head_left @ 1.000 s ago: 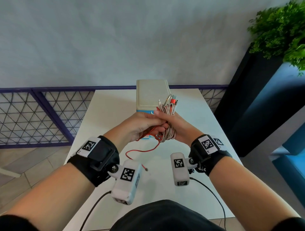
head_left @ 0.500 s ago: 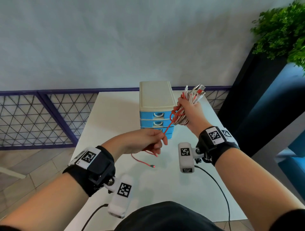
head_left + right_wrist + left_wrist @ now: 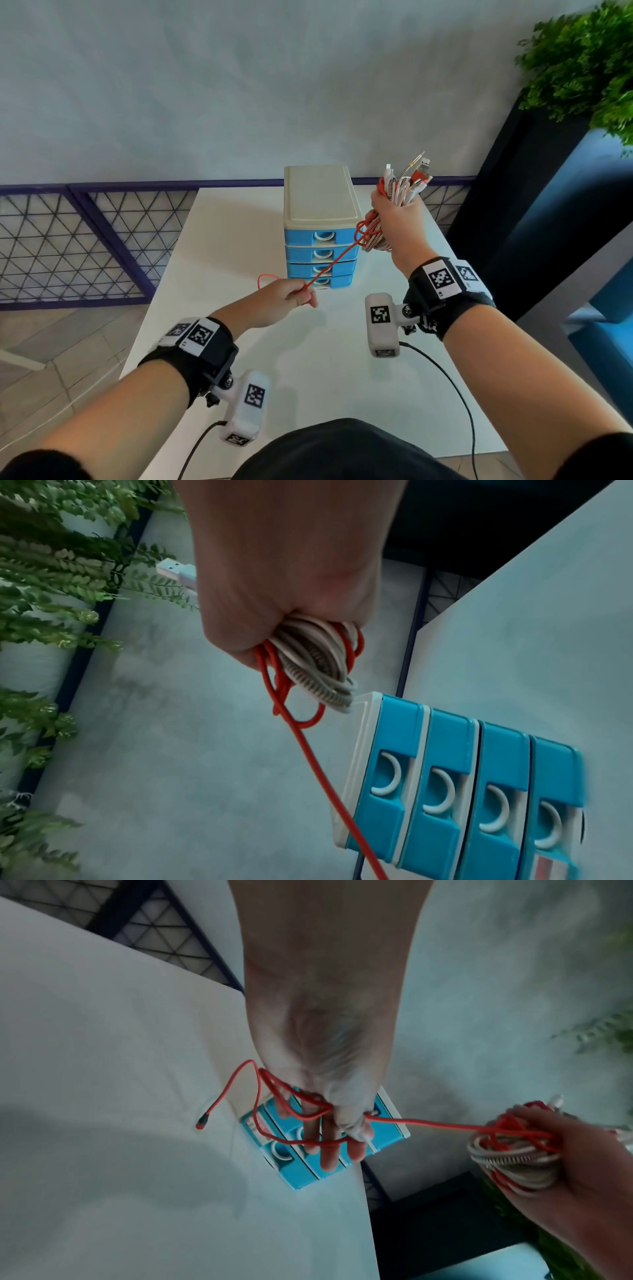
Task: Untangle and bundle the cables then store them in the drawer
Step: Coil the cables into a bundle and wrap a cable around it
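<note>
Nearest me, the left hand [image 3: 286, 301] pinches the red cable [image 3: 334, 261], now pulled taut away from the bundle [image 3: 399, 195] clenched in the raised right hand [image 3: 394, 224]; tightening the wrap, I'd say. Beyond, 4 drawers [image 3: 320, 255] stay closed on the desk [image 3: 239, 240].

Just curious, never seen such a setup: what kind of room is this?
Probably an office or lounge corner, not a workshop: a white table holding a small blue drawer unit, a plain grey wall, and a leafy plant in a dark planter.

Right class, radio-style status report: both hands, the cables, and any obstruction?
Left hand pinching red cable, pulled taut. Right hand gripping cable bundle, raised. Drawer unit all shut. Nothing blocking.
</note>
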{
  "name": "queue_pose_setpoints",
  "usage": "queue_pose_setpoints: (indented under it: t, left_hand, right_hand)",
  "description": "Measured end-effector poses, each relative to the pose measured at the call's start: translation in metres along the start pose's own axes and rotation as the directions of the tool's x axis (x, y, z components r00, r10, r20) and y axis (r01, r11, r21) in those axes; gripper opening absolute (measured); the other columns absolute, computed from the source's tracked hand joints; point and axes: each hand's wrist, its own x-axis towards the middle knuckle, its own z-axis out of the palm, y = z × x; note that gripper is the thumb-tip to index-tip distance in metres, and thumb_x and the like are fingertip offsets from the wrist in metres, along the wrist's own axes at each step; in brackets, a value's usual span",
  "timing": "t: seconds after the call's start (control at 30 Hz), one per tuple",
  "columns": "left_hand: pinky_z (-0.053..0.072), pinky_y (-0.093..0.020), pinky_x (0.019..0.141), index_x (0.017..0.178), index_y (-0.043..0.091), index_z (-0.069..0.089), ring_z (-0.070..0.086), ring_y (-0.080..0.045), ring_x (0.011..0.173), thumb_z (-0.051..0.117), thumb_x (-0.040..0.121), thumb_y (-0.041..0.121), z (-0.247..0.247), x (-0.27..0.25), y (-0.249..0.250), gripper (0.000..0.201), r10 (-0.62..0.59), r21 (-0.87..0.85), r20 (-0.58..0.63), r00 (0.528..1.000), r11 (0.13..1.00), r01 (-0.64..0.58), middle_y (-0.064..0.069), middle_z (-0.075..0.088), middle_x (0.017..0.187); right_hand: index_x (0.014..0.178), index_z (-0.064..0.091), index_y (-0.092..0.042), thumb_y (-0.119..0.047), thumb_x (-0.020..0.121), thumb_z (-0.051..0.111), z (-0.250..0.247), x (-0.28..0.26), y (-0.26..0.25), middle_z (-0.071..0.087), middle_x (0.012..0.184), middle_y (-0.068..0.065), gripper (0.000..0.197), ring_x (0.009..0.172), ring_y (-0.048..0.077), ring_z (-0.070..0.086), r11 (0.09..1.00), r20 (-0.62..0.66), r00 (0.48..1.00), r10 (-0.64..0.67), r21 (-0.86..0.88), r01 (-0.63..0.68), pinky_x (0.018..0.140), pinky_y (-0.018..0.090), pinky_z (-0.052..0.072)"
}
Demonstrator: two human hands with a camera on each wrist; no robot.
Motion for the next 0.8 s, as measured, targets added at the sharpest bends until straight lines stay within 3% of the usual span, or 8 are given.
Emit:
queue_pose_setpoints:
  t: [0.2, 0.3, 0.43, 0.53, 0.63, 0.7, 0.73, 0.8]
  left_hand:
    - [0.051, -0.023, 0.084, 0.089, 0.015, 0.068, 0.068, -0.010, 0.083, 0.074, 0.079, 0.009, -0.015, -0.003, -0.028, 0.013, -0.054, -0.213, -0.091, 0.994, 0.977, 0.034, -0.007, 0.075, 0.089]
    - [0.055, -0.020, 0.072, 0.086, 0.013, 0.069, 0.068, -0.012, 0.067, 0.071, 0.080, 0.001, -0.022, -0.009, -0.035, 0.013, -0.104, -0.284, -0.140, 0.985, 0.957, 0.061, -0.001, 0.073, 0.069]
    - [0.057, -0.027, 0.078, 0.092, 0.007, 0.070, 0.069, -0.015, 0.071, 0.059, 0.090, 0.005, -0.028, -0.013, -0.035, 0.012, -0.195, -0.513, -0.235, 0.952, 0.857, 0.049, -0.005, 0.073, 0.074]
    - [0.059, -0.025, 0.071, 0.090, 0.005, 0.065, 0.065, -0.017, 0.075, 0.056, 0.092, 0.006, -0.031, -0.006, -0.035, 0.009, -0.320, -0.708, -0.355, 0.878, 0.706, -0.029, -0.007, 0.070, 0.078]
    - [0.059, -0.022, 0.062, 0.083, 0.006, 0.058, 0.064, -0.012, 0.061, 0.050, 0.095, 0.006, -0.039, 0.000, -0.031, 0.015, -0.528, -0.917, -0.366, 0.766, 0.345, -0.200, -0.006, 0.065, 0.065]
    - [0.058, -0.022, 0.059, 0.078, 0.007, 0.054, 0.061, -0.007, 0.046, 0.046, 0.098, 0.010, -0.044, 0.003, -0.028, 0.021, -0.578, -0.938, -0.342, 0.741, 0.168, -0.302, -0.003, 0.062, 0.054]
    - [0.058, -0.020, 0.055, 0.078, 0.008, 0.052, 0.056, -0.005, 0.040, 0.044, 0.099, 0.010, -0.046, 0.004, -0.027, 0.022, -0.579, -0.935, -0.343, 0.740, 0.140, -0.325, -0.001, 0.060, 0.053]
    - [0.047, -0.015, 0.043, 0.081, 0.011, 0.052, 0.043, -0.003, 0.035, 0.042, 0.099, 0.005, -0.048, 0.003, -0.029, 0.021, -0.551, -0.923, -0.384, 0.741, 0.222, -0.313, -0.002, 0.057, 0.064]
  right_hand:
    - [0.076, 0.048, -0.021, -0.020, 0.094, 0.054, -0.003, 0.003, 0.000, 0.059, 0.067, 0.002, 0.019, 0.055, 0.011, 0.057, 0.994, -0.049, 0.998, -0.034, -0.102, 0.029, 0.060, 0.031, 0.053]
    - [0.077, 0.048, -0.022, -0.019, 0.094, 0.053, -0.006, 0.005, -0.001, 0.059, 0.067, 0.002, 0.019, 0.055, 0.011, 0.057, 0.995, -0.074, 0.997, -0.033, -0.101, 0.025, 0.062, 0.032, 0.054]
    - [0.078, 0.047, -0.023, -0.019, 0.094, 0.054, -0.007, 0.004, -0.001, 0.059, 0.068, 0.002, 0.018, 0.056, 0.011, 0.057, 0.992, -0.066, 0.997, -0.044, -0.124, 0.036, 0.061, 0.031, 0.054]
    - [0.078, 0.046, -0.023, -0.020, 0.095, 0.054, -0.007, 0.005, 0.000, 0.059, 0.071, 0.002, 0.018, 0.058, 0.010, 0.057, 0.982, -0.066, 0.996, -0.062, -0.184, 0.049, 0.057, 0.027, 0.052]
    - [0.093, 0.050, -0.017, -0.025, 0.094, 0.055, -0.011, 0.007, 0.004, 0.058, 0.078, 0.003, 0.009, 0.061, 0.010, 0.057, 0.975, -0.084, 0.995, -0.045, -0.221, 0.025, 0.054, 0.026, 0.051]
    - [0.101, 0.049, -0.015, -0.026, 0.094, 0.056, -0.013, 0.008, 0.008, 0.057, 0.082, 0.003, 0.015, 0.064, 0.011, 0.057, 0.974, -0.102, 0.994, -0.028, -0.227, 0.004, 0.055, 0.025, 0.050]
    - [0.105, 0.050, -0.014, -0.026, 0.094, 0.057, -0.014, 0.008, 0.010, 0.057, 0.083, 0.004, 0.018, 0.065, 0.011, 0.056, 0.974, -0.106, 0.994, -0.022, -0.227, -0.003, 0.054, 0.025, 0.049]
    - [0.109, 0.051, -0.011, -0.026, 0.094, 0.056, -0.015, 0.007, 0.012, 0.057, 0.084, 0.004, 0.021, 0.065, 0.011, 0.056, 0.975, -0.107, 0.994, -0.013, -0.224, -0.011, 0.053, 0.023, 0.048]
